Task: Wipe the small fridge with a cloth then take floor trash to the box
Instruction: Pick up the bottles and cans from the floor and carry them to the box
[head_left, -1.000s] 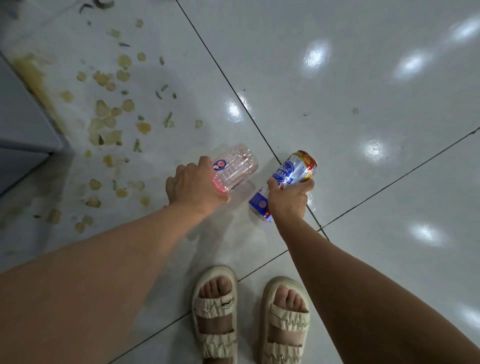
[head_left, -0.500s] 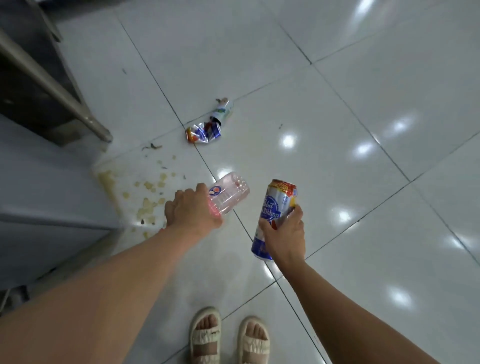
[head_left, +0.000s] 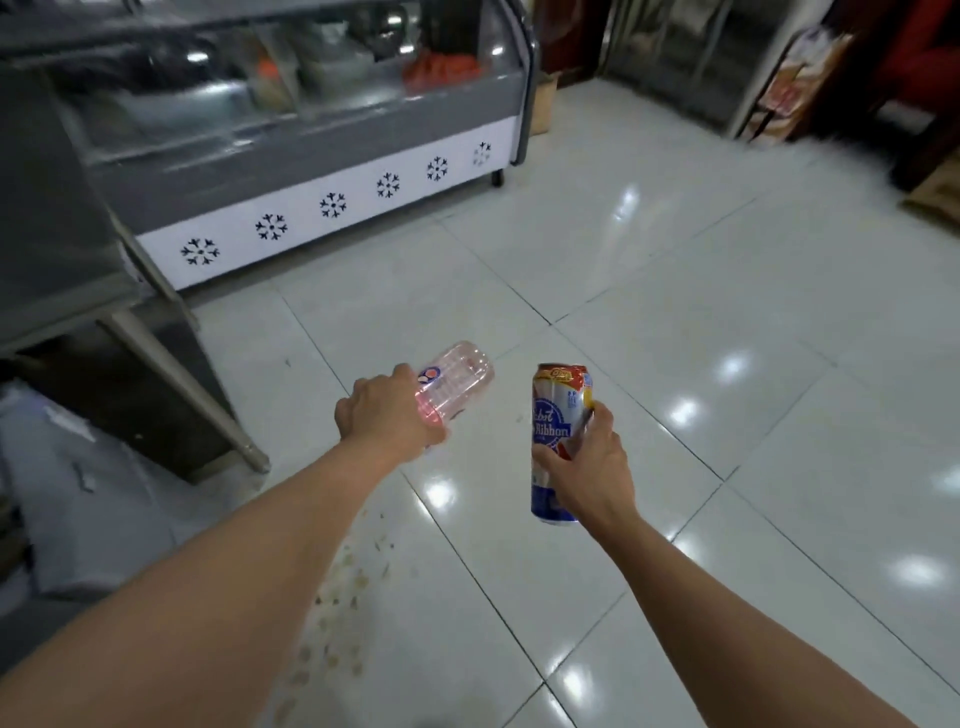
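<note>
My left hand (head_left: 387, 415) grips a clear plastic bottle (head_left: 457, 374) by its neck end, its base pointing forward and away from me. My right hand (head_left: 587, 470) holds a tall blue, white and red beer can (head_left: 556, 410) upright, well above the white tiled floor (head_left: 675, 322). Both arms reach out in front of me at about the same height. A grey display freezer (head_left: 322, 197) with snowflake marks on its white front stands at the back left. A cardboard box (head_left: 543, 104) shows just past the freezer's right end.
A grey metal stand with slanted legs (head_left: 182, 374) is close on my left. Yellowish crumbs and a stain (head_left: 337, 597) lie on the tiles below my left arm. Shelving and a rack (head_left: 779, 88) line the far right, with a brown carton (head_left: 935, 192) at the right edge.
The view has risen from the floor to the room as I straightened up. Both hands lifted the bottle and the can off the tiles. My feet and the crushed wrapper have left the view.
</note>
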